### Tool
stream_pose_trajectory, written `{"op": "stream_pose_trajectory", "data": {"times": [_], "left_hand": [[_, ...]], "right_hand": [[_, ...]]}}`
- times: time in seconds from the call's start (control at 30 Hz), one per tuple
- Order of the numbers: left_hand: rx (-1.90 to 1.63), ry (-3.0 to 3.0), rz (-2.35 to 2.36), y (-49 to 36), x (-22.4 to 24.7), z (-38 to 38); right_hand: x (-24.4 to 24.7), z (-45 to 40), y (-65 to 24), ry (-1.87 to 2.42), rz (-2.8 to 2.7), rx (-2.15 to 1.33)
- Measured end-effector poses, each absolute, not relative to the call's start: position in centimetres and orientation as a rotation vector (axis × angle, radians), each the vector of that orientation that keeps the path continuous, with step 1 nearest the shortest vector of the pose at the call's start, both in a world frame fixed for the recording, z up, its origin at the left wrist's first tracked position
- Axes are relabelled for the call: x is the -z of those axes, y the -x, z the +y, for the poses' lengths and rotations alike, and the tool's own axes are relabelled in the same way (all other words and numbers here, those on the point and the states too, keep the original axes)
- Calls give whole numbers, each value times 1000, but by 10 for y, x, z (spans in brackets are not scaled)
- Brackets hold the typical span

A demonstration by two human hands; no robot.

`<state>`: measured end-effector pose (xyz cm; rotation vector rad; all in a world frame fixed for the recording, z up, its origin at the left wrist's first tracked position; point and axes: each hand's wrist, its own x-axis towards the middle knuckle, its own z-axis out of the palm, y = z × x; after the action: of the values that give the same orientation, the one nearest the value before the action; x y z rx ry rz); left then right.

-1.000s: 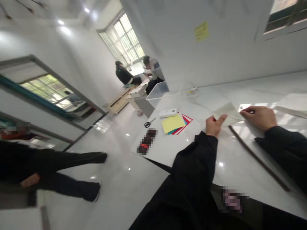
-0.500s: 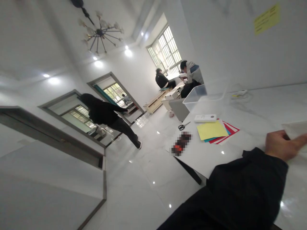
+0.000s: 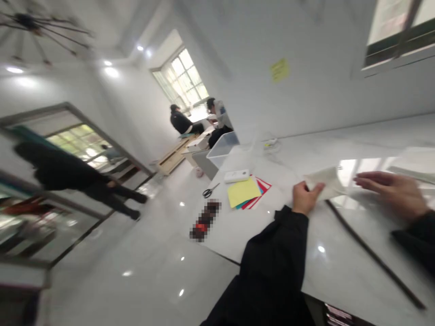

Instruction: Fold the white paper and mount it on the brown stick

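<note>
My left hand pinches a pale, off-white sheet between thumb and fingers, above the white table. To the right, my right hand reaches toward that sheet, fingers stretched out and apart from it; nothing shows in its grip. A long, thin dark strip runs across the tabletop from below the sheet toward the near edge. Left of my left hand, coloured sheets lie fanned under a yellow sheet.
By the coloured sheets are a white box-like item, black scissors and a blurred-out dark-and-red object. A clear plastic bin stands farther back. Two seated people are near the window; another person stands at left.
The view has swung right, bringing my right hand, the dark strip and another window into sight. My left hand and its sheet now show fully. The person at left appears farther left.
</note>
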<state>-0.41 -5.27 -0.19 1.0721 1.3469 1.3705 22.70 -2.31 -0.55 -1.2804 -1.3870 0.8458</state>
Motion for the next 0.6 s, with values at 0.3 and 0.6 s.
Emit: {"op": "stream_pose_trajectory", "data": {"times": [0.3, 0.6], "left_hand": [[-1343, -1201, 1310, 10, -9, -34], [-1301, -1245, 1250, 6, -14, -35]], "right_hand": [[-18, -15, -196, 961, -1459, -987], [-3, -17, -182, 927, -1598, -1002]]}}
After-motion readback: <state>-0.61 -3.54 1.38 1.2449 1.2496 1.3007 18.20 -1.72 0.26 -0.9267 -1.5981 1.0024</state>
